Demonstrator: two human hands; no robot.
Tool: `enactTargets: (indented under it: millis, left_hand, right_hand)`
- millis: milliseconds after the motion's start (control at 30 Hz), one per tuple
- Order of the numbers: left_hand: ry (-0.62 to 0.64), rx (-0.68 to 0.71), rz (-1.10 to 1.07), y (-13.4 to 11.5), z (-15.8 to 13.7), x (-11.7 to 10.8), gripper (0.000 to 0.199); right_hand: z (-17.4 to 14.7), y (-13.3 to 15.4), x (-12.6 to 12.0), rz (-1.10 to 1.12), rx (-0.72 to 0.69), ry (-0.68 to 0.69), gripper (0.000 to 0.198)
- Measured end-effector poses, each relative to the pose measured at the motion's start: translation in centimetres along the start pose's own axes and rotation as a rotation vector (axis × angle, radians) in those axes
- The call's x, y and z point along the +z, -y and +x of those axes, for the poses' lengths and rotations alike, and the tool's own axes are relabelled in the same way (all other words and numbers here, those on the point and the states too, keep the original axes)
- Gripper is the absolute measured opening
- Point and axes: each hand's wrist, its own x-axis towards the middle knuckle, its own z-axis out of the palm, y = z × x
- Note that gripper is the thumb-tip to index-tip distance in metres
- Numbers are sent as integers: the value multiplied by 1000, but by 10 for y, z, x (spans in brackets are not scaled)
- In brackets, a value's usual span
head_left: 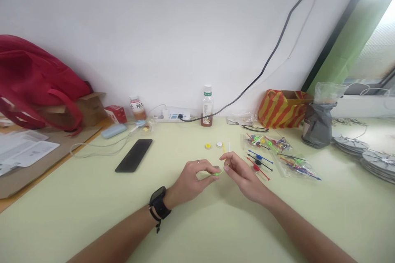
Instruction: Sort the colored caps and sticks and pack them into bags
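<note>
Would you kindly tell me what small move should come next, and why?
Perhaps a gentle adjustment of the green piece with the right hand would suit: the left hand pinches it, and the right hand is close beside it.

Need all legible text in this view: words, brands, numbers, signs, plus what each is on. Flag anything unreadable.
"炭": large dark character on the left drink bottle; the characters beside it are not certain.
"东方树叶": seems to be the green neck label of the middle bottle, small and soft; its lower white label is unreadable.
Red box: white marks, too small to read.
Papers: print too faint to read.
No numbers legible.
</note>
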Motion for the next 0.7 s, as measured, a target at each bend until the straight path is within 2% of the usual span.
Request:
enactTargets:
  millis: [167,267,333,400,500,567,667,700]
  left_hand:
    - [30,-13,-124,-2,-2,3,16]
    - [88,-70,-257,-1,-2,4,17]
    - [83,-119,-316,1,0,4,20]
    - [46,-179,-360,5,2,4,25]
    - [-6,-263,-445,12,4,2,28]
    - [-26,-291,-509,14,5,1,28]
    - [-46,-313,-545,15,6,0,29]
    - [-51,-316,-542,14,6,-1,30]
  right_hand:
    - [1,1,1,49,9,-46,31]
    - [3,0,2,79,-5,-49,29]
    - [3,-2,2,81,-30,-65,34]
    - [3,-3,0,7,-74,-124,40]
    - [-1,-3,-2,-208,-182,-191,33]
    - [-4,-3,-2,-280,-233,-174,29]
    - [-6,-2,-1,-269,-214,-103,21]
    - [-6,-2,-1,-265,-198,-78,27]
